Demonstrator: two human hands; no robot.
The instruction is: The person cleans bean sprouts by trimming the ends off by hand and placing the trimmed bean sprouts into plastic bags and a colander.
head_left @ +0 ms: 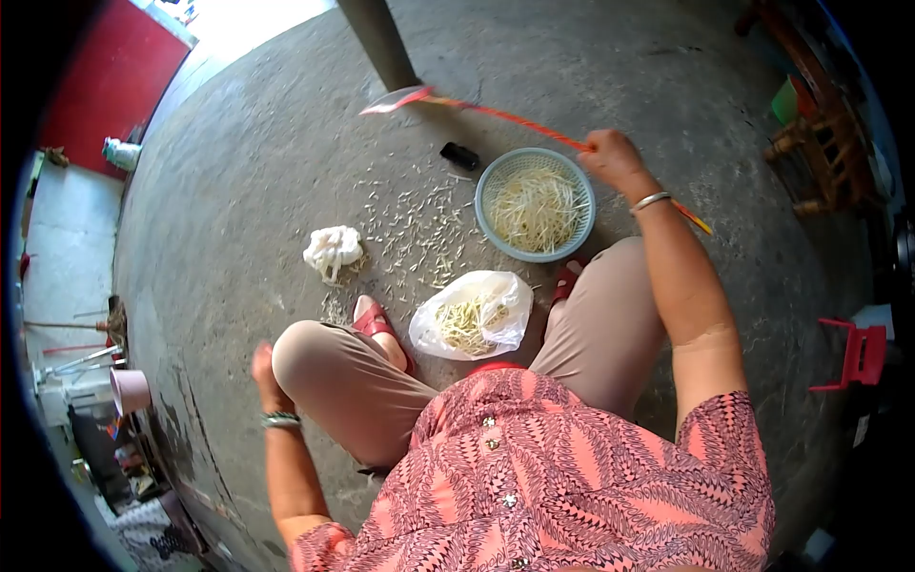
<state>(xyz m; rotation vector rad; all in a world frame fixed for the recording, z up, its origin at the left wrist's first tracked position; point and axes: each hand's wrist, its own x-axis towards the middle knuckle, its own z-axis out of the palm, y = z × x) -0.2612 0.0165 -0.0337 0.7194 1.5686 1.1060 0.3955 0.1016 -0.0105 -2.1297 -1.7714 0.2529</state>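
A person seated low over a concrete floor is gripping a red fly swatter in the right hand, fingers closed around the thin handle, its flat head reaching out up and to the left of that hand, well above the floor litter. Just below and left of the right hand, a blue-green basket is holding pale bean sprouts. Nearer the body, between the person's knees, an open plastic bag is holding more sprouts. Trimmed sprout ends are lying scattered left of the basket, beside a small black object and a knotted white bag. The left hand is resting against the outer side of the left knee, empty, fingers loosely curled. A red stool is standing far off to the right of the right arm.
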